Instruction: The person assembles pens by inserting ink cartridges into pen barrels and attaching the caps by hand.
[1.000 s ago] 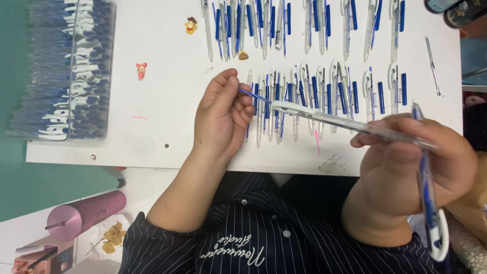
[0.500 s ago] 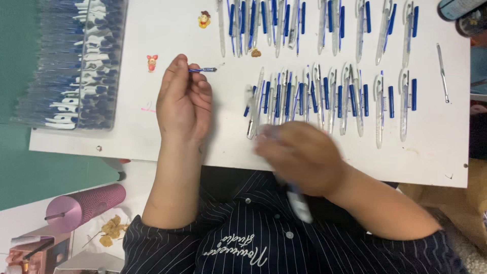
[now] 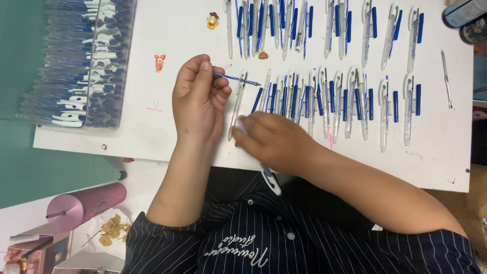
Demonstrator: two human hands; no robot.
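The person sat at a white board covered with rows of pen parts. The left hand was curled over the board, thumb and fingers pinched on a thin blue pen refill that stuck out to the right, its tip reaching the top of a clear pen barrel. That barrel lay on the board just beside the left hand, at the left end of the lower row of pens.

The right hand was blurred and rested over the bottom end of the same barrel. It was closed on a blue and white pen, whose end poked out below the hand, past the board's near edge. Whether its fingertips also gripped the barrel I could not tell.

Another row of pens lay along the far side of the board. A clear box of blue pens stood at the left edge. Small cartoon stickers dotted the board between box and hands. A thin metal tool lay far to the right. A pink tumbler lay off the board near the person's left elbow.
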